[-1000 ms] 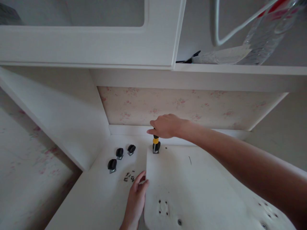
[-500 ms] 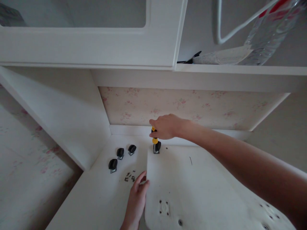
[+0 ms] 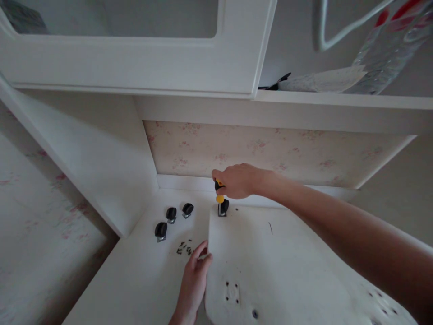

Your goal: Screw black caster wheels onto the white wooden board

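Observation:
A yellow and black screwdriver (image 3: 219, 197) stands upright in my right hand (image 3: 238, 180), whose fingers wrap its handle. Its shaft reaches down to the metal plate of a black caster wheel (image 3: 223, 208), at the far left corner of a white board (image 3: 257, 253). My left hand (image 3: 196, 275) grips the board's left edge, thumb on top and fingers at the side, partly hidden. Three loose casters, one of them a black caster (image 3: 161, 230), sit on the white surface to the left. Several small dark screws (image 3: 184, 248) lie scattered close to my left fingers.
Overhead hangs a white cabinet (image 3: 135, 63) with a pane in its door. On the open shelf (image 3: 338, 99) at right lie a clear plastic bottle (image 3: 382, 58) and a white cable (image 3: 355, 20). A side panel (image 3: 91, 153) bounds the left; floral wallpaper (image 3: 237, 144) covers the back.
The whole view has shifted slightly to the right. My right hand has turned a little on the screwdriver handle. My left hand keeps its hold on the board's edge.

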{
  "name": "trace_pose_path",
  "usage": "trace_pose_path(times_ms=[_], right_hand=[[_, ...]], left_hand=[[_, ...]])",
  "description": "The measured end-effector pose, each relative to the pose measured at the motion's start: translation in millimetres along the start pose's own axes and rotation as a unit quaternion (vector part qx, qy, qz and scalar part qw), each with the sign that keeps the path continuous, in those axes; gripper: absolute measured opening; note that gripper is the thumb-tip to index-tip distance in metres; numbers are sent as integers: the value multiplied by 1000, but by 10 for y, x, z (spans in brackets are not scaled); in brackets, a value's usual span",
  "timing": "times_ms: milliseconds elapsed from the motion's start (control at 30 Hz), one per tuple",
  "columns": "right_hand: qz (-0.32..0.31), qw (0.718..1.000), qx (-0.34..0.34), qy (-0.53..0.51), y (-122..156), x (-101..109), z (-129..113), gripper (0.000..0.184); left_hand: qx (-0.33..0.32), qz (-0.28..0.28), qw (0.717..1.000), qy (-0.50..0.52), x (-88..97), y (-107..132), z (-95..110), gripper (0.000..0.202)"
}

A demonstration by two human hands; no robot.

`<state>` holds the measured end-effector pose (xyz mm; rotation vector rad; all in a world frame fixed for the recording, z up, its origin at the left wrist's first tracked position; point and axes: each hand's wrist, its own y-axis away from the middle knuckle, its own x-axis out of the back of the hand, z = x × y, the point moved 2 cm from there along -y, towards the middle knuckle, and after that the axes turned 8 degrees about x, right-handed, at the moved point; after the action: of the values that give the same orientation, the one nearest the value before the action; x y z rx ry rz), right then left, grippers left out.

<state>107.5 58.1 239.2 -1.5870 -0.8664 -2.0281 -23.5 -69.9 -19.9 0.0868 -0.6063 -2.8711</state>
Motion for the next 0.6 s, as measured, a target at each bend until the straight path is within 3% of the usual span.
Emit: trace_pose_path(times_ms=[133, 333, 600], right_hand=[[20, 1000, -17, 14, -4, -9, 20, 59], [20, 1000, 3, 14, 20, -37, 13, 51], [4, 1000, 10, 4, 24, 12, -11, 53]], left_hand=[[0, 7, 1000, -5, 10, 16, 11, 54], [-1, 1, 1000, -12, 1, 8, 4, 54], [-5, 0, 1000, -12, 0, 36, 21, 56]])
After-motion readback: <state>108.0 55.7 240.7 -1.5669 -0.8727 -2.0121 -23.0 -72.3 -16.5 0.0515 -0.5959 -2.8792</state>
